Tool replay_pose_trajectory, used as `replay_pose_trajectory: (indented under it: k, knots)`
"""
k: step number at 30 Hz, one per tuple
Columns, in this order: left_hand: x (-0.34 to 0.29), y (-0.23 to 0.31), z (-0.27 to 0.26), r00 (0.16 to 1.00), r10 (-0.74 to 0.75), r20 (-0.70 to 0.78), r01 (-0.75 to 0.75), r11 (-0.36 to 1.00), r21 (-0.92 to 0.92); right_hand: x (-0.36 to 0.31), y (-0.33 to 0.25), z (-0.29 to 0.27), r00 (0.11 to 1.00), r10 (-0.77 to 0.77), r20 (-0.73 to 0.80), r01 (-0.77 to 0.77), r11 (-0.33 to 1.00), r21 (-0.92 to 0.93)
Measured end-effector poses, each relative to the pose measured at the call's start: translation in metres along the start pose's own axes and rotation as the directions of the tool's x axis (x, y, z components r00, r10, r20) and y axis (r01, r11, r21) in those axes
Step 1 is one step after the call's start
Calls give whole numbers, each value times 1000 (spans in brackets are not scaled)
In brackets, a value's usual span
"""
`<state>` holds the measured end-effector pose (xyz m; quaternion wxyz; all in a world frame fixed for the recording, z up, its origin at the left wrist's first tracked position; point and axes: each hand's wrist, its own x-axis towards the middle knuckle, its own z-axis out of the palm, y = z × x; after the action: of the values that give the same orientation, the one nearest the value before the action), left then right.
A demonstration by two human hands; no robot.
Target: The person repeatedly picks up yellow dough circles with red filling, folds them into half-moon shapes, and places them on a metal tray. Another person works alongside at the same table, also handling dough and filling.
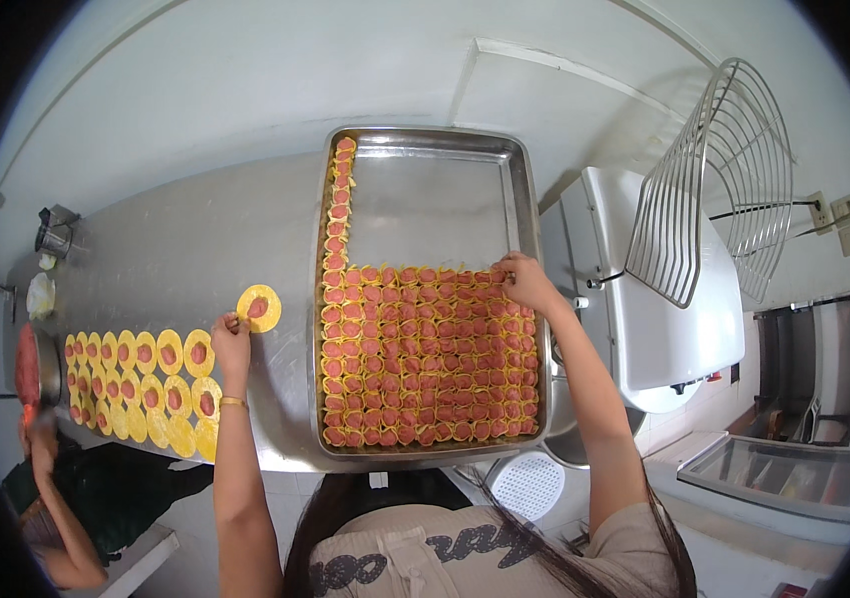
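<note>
Pinched by its edge in my left hand (pixel 232 341) is a round yellow dumpling wrapper (pixel 272 297) with a dab of pink meat filling in the middle. My right hand (pixel 526 283) reaches over the large metal tray (pixel 531 204), its fingers closed on a small open-topped dumpling (pixel 497 277) at the right end of the farthest full row; the fingers partly cover it. Packed rows of such dumplings (pixel 415 364) fill the near part of the tray. A single column (pixel 338 214) of them runs up its left side.
Left on the steel table (pixel 195 229) lie several filled yellow wrappers (pixel 173 399) in rows. Beyond them, a co-worker's hand (pixel 43 444) is beside a metal bowl (pixel 48 364) of pink meat. A white machine (pixel 679 269) and wire racks (pixel 679 189) stand right of the tray.
</note>
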<state>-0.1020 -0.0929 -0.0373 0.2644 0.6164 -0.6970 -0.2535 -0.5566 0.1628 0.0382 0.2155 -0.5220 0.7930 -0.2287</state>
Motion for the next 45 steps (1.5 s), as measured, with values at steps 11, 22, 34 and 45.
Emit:
replay_pose_trajectory:
  k: [11,22,34,45]
  knots:
    - [0,0,1,999,9,-33,-9,1000,-19,-6,5,0,999,17,34,-19,999,43]
    - [3,5,0,999,16,-32,-14,999,49,14,10,-16,967,216,136,-222,974,34]
    - [2,8,-5,1000,-3,-11,3,1000,20,13,26,-15,961,274,34,-272,961,-52]
    - [0,13,-5,1000,3,-20,-2,999,54,45,17,-10,976,103,-193,-139,973,-182]
